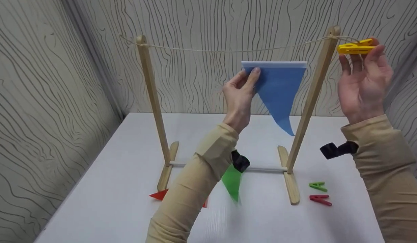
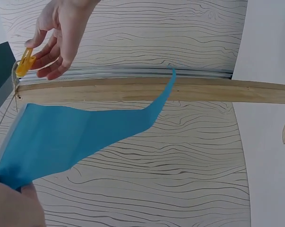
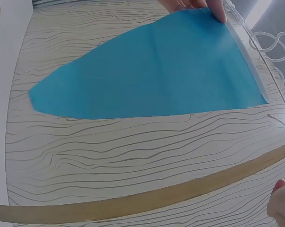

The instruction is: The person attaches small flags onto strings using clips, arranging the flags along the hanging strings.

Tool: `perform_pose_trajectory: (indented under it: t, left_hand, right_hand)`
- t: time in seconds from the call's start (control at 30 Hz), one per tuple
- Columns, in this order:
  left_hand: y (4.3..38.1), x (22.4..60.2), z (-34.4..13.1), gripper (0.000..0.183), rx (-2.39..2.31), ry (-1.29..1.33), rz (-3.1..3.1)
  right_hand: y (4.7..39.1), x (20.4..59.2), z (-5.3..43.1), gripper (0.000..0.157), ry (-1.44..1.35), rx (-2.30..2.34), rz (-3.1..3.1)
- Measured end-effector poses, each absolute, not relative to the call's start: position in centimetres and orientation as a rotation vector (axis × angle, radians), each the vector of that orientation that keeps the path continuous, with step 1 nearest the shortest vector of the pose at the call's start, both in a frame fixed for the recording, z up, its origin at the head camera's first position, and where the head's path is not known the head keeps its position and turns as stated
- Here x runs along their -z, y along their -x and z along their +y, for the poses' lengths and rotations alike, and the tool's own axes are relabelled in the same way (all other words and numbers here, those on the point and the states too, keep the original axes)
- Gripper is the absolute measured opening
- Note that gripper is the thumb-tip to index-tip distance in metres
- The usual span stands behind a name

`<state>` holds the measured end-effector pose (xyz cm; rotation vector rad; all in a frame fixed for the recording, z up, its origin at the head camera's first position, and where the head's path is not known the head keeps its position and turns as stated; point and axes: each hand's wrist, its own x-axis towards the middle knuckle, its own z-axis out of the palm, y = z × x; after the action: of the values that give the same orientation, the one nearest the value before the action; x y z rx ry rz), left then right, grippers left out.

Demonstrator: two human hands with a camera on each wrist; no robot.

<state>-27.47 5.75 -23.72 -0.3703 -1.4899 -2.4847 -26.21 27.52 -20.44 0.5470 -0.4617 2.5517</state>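
Observation:
A blue triangular pennant (image 1: 281,87) with a white top edge hangs just below the string (image 1: 228,51), apart from it in the head view. My left hand (image 1: 240,96) pinches its upper left corner between thumb and fingers. Beyond the right post (image 1: 316,91), my right hand (image 1: 365,81) holds a yellow clothespin (image 1: 355,47) by one end, near the string's loose tail. In the left wrist view the clothespin (image 2: 25,63) sits by the string's knot at the post top. Only the edge of the right hand (image 3: 281,203) shows in the right wrist view.
A green clothespin (image 1: 318,186) and a red clothespin (image 1: 320,199) lie on the white table (image 1: 104,189) at the right. A green pennant (image 1: 232,182) and a red pennant (image 1: 159,194) are partly hidden by my left arm. The left post (image 1: 153,101) carries the string's other end.

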Motion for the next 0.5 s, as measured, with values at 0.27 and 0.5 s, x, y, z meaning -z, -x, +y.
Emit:
perform_pose_trajectory:
  t: [0.27, 0.5]
  left_hand:
    - [27.4, 23.2, 6.5, 0.037, 2.525, 0.361, -1.440]
    - [27.3, 22.8, 6.9, 0.038, 2.547, 0.335, -1.426]
  right_hand:
    - [26.0, 19.1, 26.9, 0.030, -0.597, -2.432, -0.526]
    - [25.9, 17.6, 26.5, 0.031, -0.609, -2.369, -0.564]
